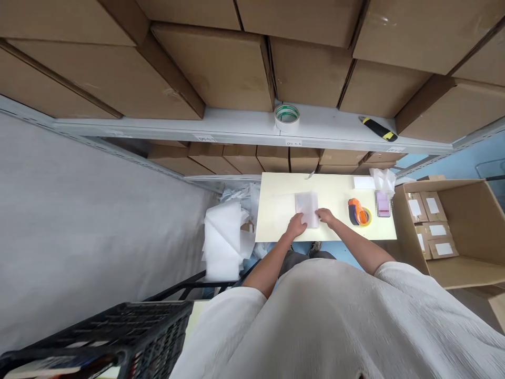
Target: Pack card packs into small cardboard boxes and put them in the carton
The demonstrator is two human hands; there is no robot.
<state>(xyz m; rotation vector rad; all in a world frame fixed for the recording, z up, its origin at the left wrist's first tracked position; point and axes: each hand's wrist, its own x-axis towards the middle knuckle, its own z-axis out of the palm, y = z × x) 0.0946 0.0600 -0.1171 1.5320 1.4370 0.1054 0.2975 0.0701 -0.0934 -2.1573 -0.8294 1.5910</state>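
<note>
A translucent, pale pink packet (306, 209) lies on the cream surface (280, 210). A tape dispenser (357, 211) is bright orange and dark navy, and a small packet (383, 204) is pink and lilac. The foam sheet (223, 242) is white. Brown cardboard boxes (213, 68) fill the pale grey shelf (236, 123), which carries a yellow-and-black utility knife (377, 129) and a white tape roll (286, 117) with a green-striped core. The person's shirt (327, 316) is off-white, and the black crate (110, 331) has a grid pattern.
</note>
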